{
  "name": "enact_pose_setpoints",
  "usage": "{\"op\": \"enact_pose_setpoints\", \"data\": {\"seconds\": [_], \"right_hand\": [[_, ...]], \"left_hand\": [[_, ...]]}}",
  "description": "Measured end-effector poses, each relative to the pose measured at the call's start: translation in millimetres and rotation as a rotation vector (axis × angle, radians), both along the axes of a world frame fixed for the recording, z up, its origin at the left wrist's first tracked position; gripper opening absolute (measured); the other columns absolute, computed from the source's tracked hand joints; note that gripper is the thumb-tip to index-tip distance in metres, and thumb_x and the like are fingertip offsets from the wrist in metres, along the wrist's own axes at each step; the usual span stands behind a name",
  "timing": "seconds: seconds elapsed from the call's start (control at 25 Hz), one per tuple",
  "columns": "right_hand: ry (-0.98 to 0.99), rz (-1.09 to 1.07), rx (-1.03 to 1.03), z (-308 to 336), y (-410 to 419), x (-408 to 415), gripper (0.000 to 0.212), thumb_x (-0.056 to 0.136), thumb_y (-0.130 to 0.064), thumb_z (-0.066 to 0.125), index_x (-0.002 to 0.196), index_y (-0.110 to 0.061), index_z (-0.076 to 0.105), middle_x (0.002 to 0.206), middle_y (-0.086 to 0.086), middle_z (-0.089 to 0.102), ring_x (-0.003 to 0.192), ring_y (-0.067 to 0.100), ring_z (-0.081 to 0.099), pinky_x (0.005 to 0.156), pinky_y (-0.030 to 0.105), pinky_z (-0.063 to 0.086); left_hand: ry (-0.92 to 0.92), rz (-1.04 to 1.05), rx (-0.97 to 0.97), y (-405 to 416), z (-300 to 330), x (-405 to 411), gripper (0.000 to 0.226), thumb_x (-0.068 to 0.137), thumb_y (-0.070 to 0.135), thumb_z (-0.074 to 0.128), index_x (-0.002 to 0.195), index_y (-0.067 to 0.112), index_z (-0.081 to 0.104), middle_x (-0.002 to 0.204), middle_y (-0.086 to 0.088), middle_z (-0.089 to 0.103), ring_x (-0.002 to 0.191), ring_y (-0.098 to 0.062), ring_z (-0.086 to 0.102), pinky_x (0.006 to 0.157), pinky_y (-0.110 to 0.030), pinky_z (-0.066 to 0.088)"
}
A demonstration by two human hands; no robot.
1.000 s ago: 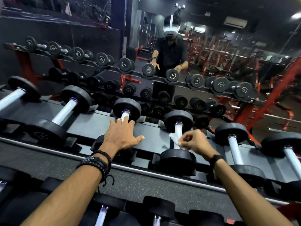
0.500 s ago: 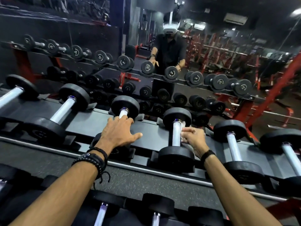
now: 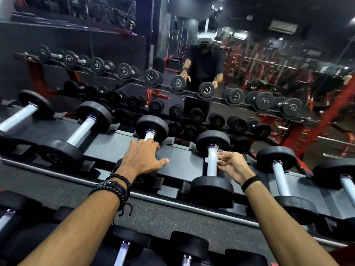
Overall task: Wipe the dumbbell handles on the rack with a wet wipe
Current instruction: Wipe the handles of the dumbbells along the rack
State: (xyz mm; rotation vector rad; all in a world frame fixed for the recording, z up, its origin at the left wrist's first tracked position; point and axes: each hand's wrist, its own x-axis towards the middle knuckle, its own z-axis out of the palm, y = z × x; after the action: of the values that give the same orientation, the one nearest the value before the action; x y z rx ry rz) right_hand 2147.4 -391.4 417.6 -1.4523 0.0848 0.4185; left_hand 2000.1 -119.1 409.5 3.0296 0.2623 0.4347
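From the head camera I see my right hand (image 3: pixel 233 166) pinching a wet wipe (image 3: pixel 212 157) around the fourth dumbbell handle (image 3: pixel 211 166) on the rack (image 3: pixel 184 162). My left hand (image 3: pixel 142 160) rests spread and relaxed over the neighbouring dumbbell (image 3: pixel 151 129).

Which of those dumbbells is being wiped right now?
The dumbbell at centre-right: the right hand presses the wet wipe against its handle. No other handle has one.

A mirror wall (image 3: pixel 249 77) reflects a dim gym: red steel exercise frames (image 3: pixel 259 62), a dark ceiling with scattered bright lamps (image 3: pixel 240 34) and a wall-mounted air-conditioning unit (image 3: pixel 283 27). A dark pillar (image 3: pixel 148 39) divides the mirror. Black speckled rubber matting (image 3: pixel 153 214) lies in the foreground.
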Motion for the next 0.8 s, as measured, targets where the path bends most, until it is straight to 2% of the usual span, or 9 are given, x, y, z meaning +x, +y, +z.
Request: {"op": "enact_pose_setpoints", "data": {"seconds": [0.12,0.2,0.32,0.4,0.52,0.6,0.68,0.72,0.8], "right_hand": [[0.165,0.102,0.035,-16,-16,-11,0.021,0.088,-0.009,0.044,0.08,-0.001,0.062,0.063,0.005,0.049,0.051,0.018,0.054,0.053,0.027,0.052],[0.219,0.177,0.023,-26,-31,-23,0.031,0.084,-0.019,0.049,0.074,0.004,0.068,0.067,0.016,0.062,0.056,0.023,0.063,0.058,0.028,0.054],[0.175,0.142,0.098,-19,-18,-11,0.029,0.08,-0.022,0.056,0.085,0.005,0.063,0.072,0.019,0.067,0.065,0.029,0.066,0.067,0.035,0.054],[0.137,0.128,0.131,-7,0,2,0.043,0.064,-0.025,0.071,0.096,0.003,0.062,0.083,0.018,0.065,0.073,0.031,0.063,0.073,0.038,0.051],[0.142,0.195,0.12,-6,14,5,0.035,0.084,-0.027,0.064,0.106,0.001,0.062,0.089,0.015,0.067,0.073,0.029,0.067,0.069,0.037,0.056],[0.205,0.37,0.058,-14,7,-2,0.037,0.087,-0.038,0.062,0.102,-0.004,0.063,0.089,0.012,0.066,0.073,0.026,0.066,0.07,0.033,0.056],[0.257,0.473,0.002,-19,0,-3,0.039,0.087,-0.042,0.061,0.099,-0.005,0.066,0.091,0.015,0.067,0.08,0.028,0.066,0.075,0.035,0.056],[0.267,0.477,0.016,-19,2,0,0.037,0.088,-0.042,0.061,0.094,-0.006,0.066,0.086,0.014,0.067,0.079,0.028,0.065,0.075,0.036,0.056],[0.254,0.409,0.053,-11,16,5,0.031,0.085,-0.04,0.065,0.084,-0.009,0.061,0.07,0.008,0.061,0.064,0.022,0.062,0.064,0.034,0.056]], "left_hand": [[-0.007,0.002,-0.018,0,-1,-1,0.058,0.079,0.072,0.042,0.104,0.022,0.059,0.115,0.0,0.055,0.089,-0.022,0.054,0.084,-0.038,0.035],[-0.003,0.005,-0.007,-2,1,0,0.058,0.082,0.07,0.045,0.109,0.021,0.058,0.117,-0.001,0.056,0.093,-0.023,0.053,0.086,-0.041,0.037],[0.001,0.003,-0.011,-6,3,0,0.054,0.084,0.067,0.047,0.106,0.019,0.056,0.115,-0.002,0.057,0.096,-0.024,0.053,0.085,-0.041,0.035],[-0.015,0.009,-0.008,-7,3,-2,0.052,0.084,0.066,0.046,0.105,0.019,0.055,0.113,-0.001,0.058,0.094,-0.024,0.054,0.086,-0.041,0.035],[-0.027,0.032,-0.023,-5,5,-4,0.052,0.085,0.065,0.046,0.107,0.019,0.056,0.112,-0.001,0.058,0.093,-0.023,0.055,0.089,-0.041,0.035],[-0.039,0.035,-0.034,-5,4,-4,0.05,0.085,0.064,0.047,0.105,0.019,0.056,0.109,-0.002,0.059,0.093,-0.023,0.055,0.09,-0.042,0.035],[-0.04,0.039,-0.029,-8,4,-4,0.049,0.086,0.064,0.046,0.103,0.019,0.055,0.106,-0.002,0.059,0.093,-0.023,0.055,0.091,-0.042,0.036],[-0.042,0.042,-0.02,-8,4,-3,0.049,0.086,0.064,0.046,0.103,0.018,0.055,0.105,-0.002,0.059,0.093,-0.023,0.054,0.091,-0.042,0.036],[-0.04,0.046,-0.012,-9,4,-4,0.05,0.087,0.064,0.045,0.104,0.018,0.055,0.105,-0.002,0.059,0.092,-0.023,0.054,0.092,-0.042,0.036]]}}
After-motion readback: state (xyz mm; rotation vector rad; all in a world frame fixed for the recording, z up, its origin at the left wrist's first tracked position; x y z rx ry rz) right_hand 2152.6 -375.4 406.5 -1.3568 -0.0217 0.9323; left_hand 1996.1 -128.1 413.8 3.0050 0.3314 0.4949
